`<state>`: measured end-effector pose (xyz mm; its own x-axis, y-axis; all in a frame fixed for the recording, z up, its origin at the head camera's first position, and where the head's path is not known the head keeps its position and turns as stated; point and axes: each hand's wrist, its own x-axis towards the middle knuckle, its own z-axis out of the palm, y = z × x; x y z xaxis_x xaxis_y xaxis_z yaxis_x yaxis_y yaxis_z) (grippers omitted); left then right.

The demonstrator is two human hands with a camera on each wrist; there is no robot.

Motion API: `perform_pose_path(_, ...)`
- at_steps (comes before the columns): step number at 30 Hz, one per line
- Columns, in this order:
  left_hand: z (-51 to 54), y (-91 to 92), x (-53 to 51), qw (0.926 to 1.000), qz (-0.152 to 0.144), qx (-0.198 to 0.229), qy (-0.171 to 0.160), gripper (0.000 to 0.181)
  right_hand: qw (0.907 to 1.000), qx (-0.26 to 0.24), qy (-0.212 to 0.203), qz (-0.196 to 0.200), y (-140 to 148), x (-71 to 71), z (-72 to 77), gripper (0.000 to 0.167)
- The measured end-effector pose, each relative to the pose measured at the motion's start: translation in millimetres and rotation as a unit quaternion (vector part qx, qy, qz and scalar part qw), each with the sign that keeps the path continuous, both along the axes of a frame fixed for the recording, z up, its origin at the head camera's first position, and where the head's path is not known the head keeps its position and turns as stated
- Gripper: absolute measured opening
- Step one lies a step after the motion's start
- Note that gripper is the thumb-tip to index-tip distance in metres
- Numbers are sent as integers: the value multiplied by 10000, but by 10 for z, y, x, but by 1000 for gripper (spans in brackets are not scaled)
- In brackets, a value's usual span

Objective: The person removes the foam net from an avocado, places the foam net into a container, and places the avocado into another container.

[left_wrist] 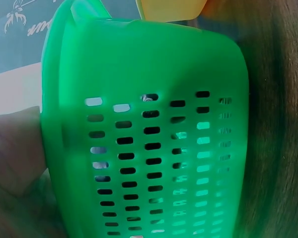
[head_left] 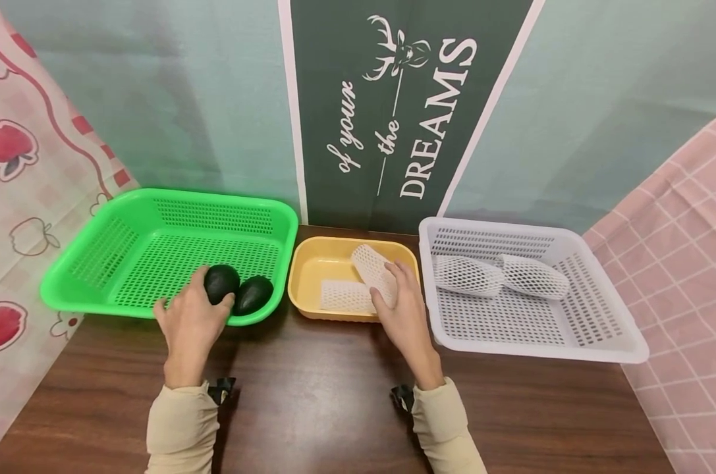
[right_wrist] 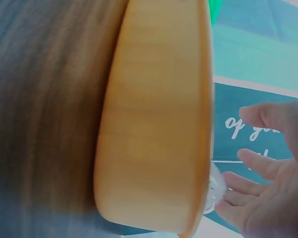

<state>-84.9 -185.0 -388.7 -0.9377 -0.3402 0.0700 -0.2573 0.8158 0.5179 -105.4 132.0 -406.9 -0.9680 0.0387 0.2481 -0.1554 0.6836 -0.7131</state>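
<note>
In the head view my left hand (head_left: 193,320) grips a dark oval fruit (head_left: 221,284) at the front of the green basket (head_left: 73,250). A second dark fruit (head_left: 253,295) lies right beside it. My right hand (head_left: 406,322) is over the right side of the yellow tray (head_left: 306,309), fingers apart, at a white foam net sleeve (head_left: 374,270). Another flat net sleeve (head_left: 346,296) lies in the tray. In the right wrist view the fingers of my right hand (right_wrist: 273,173) touch or nearly touch a net sleeve (right_wrist: 216,188). Basket walls hide the fruit in the left wrist view.
A white basket (head_left: 606,309) stands at the right, holding two net-covered items (head_left: 467,276). The brown table (head_left: 316,395) extends in front of the containers. Cloth with printed lettering (head_left: 440,118) hangs behind them, and patterned cloths flank both sides.
</note>
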Motion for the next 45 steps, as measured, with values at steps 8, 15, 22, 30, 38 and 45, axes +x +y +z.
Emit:
perform_pose_path(8,19,0,-19,9988,-190,-212,-399,71,9994,-178,283,114,76,2,29,49)
perform_pose_path(15,29,5,-29,9983,-272,-170,-480,71,9992,-219,337,26,110,-2,38,49)
perform_pose_path(22,14,20,-42,9988,-231,-208,-375,62,9980,-321,549,5,106,13,67,49)
perform_pose_path(30,7,40,-25,9995,-252,-196,-20,51,9971,-192,724,-160,165,34,143,47)
perform_pose_path(38,-3,94,-12,9960,-777,-50,434,55,9992,-84,297,-242,267,46,204,47)
perform_pose_path(45,-64,189,-49,9891,-1199,-24,854,54,9997,56,86,-225,318,40,231,46)
